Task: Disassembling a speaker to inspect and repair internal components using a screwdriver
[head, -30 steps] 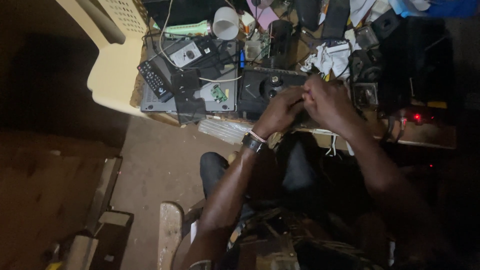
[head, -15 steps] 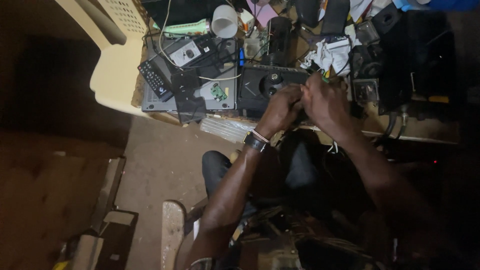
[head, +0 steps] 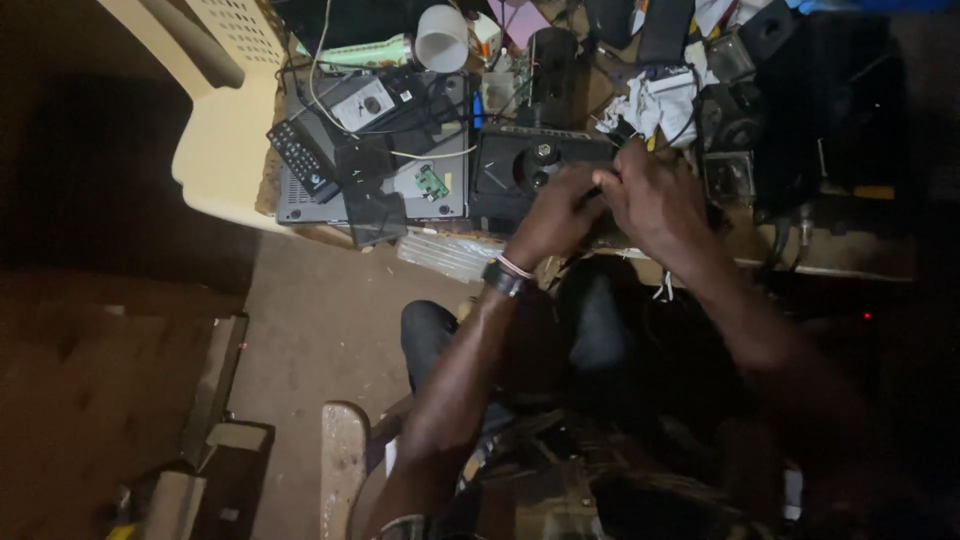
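Two hands meet over a black electronic box at the near edge of a crowded surface.

Fingers of the left hand [head: 555, 215] and the right hand [head: 650, 200] curl together over one small spot on the black box [head: 520, 170]; whether they pinch anything I cannot tell, since the hands hide it. A dark watch [head: 503, 279] and a pale band sit on the left wrist. Left of the box lies a grey flat device [head: 430, 205] carrying a small green circuit board [head: 432, 183], a black remote [head: 305, 160] and white cable. A white cup [head: 441, 38] stands farther back, crumpled white cloth [head: 655, 105] lies just behind the right hand, and a cream plastic chair [head: 215, 120] stands at the left end of the surface [head: 850, 262].
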